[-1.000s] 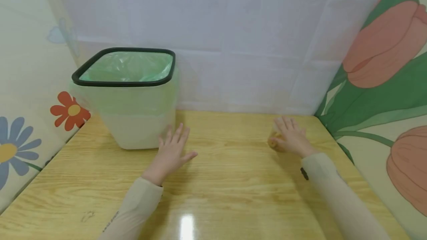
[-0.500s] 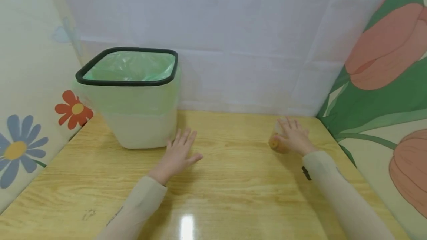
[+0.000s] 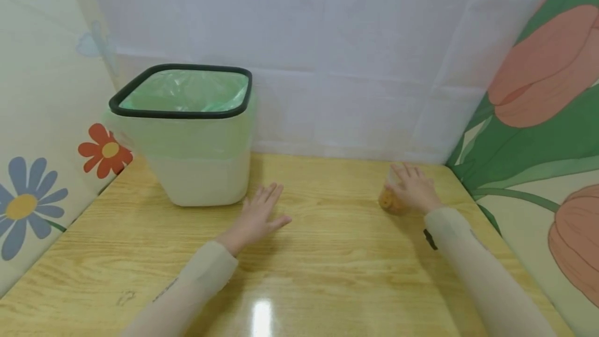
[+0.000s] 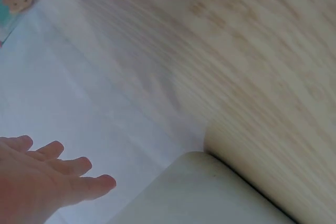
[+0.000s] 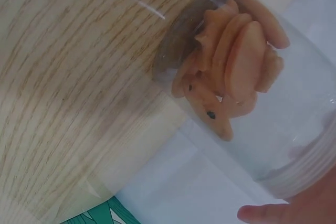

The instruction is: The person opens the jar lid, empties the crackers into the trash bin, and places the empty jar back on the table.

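My right hand (image 3: 414,191) lies over the top of a clear jar (image 3: 393,203) at the right of the wooden table. Through the jar's wall in the right wrist view, several orange-brown biscuits (image 5: 247,61) show in its lower part. Some are animal-shaped with dark eye spots. Beside the jar's ribbed upper end (image 5: 310,166) one digit of that hand sticks out straight; most of the hand is out of that view. My left hand (image 3: 255,220), fingers extended and thumb spread, hovers low over the table, holding nothing.
Left of my left hand stands a pale bin (image 3: 206,181) with a black rim (image 3: 182,115) and a green plastic liner (image 3: 187,90). White cloth (image 3: 337,66) hangs behind the table (image 3: 327,254). Flower-patterned cloth (image 3: 529,92) covers the right side and the left.
My left hand has shifted slightly right, away from the bin. My right hand stays at the jar, its fingers a little closer together. The whole head view has drifted slightly.
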The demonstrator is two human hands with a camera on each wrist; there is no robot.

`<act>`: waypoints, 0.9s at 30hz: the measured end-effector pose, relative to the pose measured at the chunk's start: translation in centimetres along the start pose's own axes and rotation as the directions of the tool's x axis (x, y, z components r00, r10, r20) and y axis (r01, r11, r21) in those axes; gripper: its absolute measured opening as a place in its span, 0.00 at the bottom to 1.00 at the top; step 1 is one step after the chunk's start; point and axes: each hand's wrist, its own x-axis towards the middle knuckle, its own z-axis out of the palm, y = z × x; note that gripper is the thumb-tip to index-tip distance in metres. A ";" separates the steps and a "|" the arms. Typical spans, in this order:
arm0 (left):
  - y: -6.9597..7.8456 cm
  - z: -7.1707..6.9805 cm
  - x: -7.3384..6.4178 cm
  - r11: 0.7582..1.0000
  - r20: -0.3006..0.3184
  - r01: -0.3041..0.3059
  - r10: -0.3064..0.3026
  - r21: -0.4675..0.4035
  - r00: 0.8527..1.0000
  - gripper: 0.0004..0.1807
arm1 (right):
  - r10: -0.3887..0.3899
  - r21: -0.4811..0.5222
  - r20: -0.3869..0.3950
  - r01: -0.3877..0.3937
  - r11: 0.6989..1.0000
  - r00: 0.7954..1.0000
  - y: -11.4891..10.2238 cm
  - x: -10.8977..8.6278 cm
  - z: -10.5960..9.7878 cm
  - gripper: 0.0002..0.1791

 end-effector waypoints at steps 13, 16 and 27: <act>0.5 0.7 0.6 0.999 0.009 -0.017 0.018 -0.043 1.000 0.45 | 0.003 0.021 0.021 -0.004 1.000 1.000 0.4 0.8 0.3 0.42; 0.7 0.9 0.9 0.997 0.023 0.003 -0.001 -0.077 1.000 0.45 | 0.007 0.020 0.030 -0.008 1.000 1.000 0.2 0.8 0.1 0.41; 1.0 2.2 1.9 0.992 0.042 0.013 -0.007 -0.128 0.999 0.43 | 0.003 0.000 -0.021 -0.003 1.000 1.000 0.4 0.8 0.8 0.37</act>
